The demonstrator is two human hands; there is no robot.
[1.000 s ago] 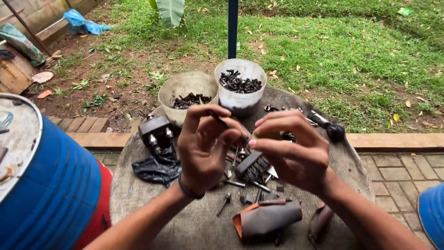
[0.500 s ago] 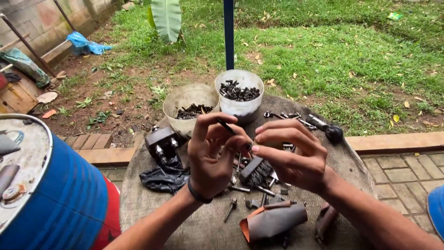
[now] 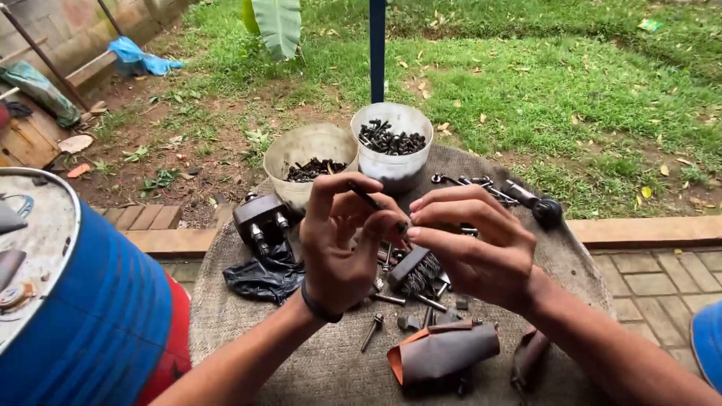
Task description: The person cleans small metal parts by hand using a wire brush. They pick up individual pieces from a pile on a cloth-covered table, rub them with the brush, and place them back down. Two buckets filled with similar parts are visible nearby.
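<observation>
**Small bolt pinched high over a crowded tabletop**

Round tabletop [image 3: 316, 368] under the hands, rim close behind the two tubs [image 3: 308, 150] ahead. Blue drum [image 3: 90, 301] hard by the left forearm; little elbow room there. Loose bolts [image 3: 391, 297] and wire brush [image 3: 414, 271] directly below. Left hand [image 3: 342, 248] curled shut, right hand [image 3: 470, 252] likewise, fingertips meeting on a thin dark bolt [image 3: 366, 197]. A slip likely drops it into the scatter, hard to find again.

Two tubs [image 3: 392, 150] behind the hands on the table [image 3: 301, 361] — loose bolts [image 3: 391, 297] beneath, drum [image 3: 75, 316] left.
</observation>
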